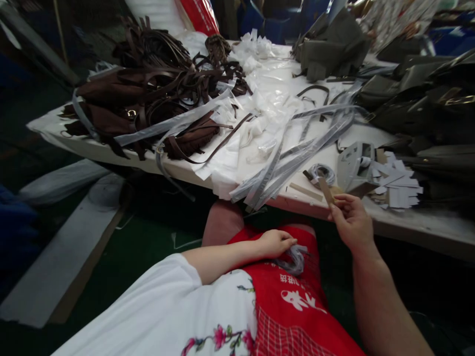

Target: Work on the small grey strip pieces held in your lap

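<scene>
My left hand rests in my lap on a red apron, its fingers closed on a curled grey strap. Just below the white table's front edge, my right hand pinches a thin tan strip that points up and to the left. A coil of grey strap lies on the table right behind that strip, and another tan strip lies flat beside it.
A pile of dark brown straps and leather pieces covers the table's left. Long grey strips hang over the front edge. White paper scraps, a grey leather part and dark olive bags fill the right.
</scene>
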Demonstrator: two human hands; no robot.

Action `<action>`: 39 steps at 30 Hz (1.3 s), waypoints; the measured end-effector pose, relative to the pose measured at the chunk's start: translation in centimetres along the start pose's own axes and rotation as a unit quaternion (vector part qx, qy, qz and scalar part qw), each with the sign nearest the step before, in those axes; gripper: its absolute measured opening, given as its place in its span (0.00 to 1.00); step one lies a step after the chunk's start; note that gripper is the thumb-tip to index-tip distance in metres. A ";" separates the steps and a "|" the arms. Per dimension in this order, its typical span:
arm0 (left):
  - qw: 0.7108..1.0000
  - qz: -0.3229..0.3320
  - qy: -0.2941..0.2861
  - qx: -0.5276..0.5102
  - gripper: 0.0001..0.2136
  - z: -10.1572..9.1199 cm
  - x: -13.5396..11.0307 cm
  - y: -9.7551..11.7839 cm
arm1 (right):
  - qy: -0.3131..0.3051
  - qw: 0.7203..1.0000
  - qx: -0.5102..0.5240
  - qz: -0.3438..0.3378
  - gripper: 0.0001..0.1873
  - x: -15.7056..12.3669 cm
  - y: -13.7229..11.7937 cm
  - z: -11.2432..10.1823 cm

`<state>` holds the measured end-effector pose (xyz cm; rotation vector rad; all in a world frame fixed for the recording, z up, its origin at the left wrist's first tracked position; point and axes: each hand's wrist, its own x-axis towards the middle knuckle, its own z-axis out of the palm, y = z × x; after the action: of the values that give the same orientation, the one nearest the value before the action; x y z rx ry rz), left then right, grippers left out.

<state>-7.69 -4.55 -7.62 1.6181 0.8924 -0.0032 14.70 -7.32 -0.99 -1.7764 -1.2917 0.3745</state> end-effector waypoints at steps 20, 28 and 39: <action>0.999 -0.015 -0.035 -0.023 0.22 0.0 0.1 -0.1 | -0.223 0.973 0.044 -0.031 0.16 -10.5 -4.8 -1.3; 0.999 -0.011 -0.039 -0.034 0.24 -0.2 -0.1 -0.1 | -0.209 0.959 -0.135 -0.137 0.15 -12.3 -4.0 2.0; 0.982 -0.036 -0.070 -0.171 0.23 0.9 0.0 -0.7 | -0.169 0.950 -0.212 -0.152 0.11 -13.6 -2.4 3.9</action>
<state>-7.64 -5.28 -8.42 1.2488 0.7934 -0.0125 4.93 -17.21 -4.62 -1.8684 -1.9817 0.2439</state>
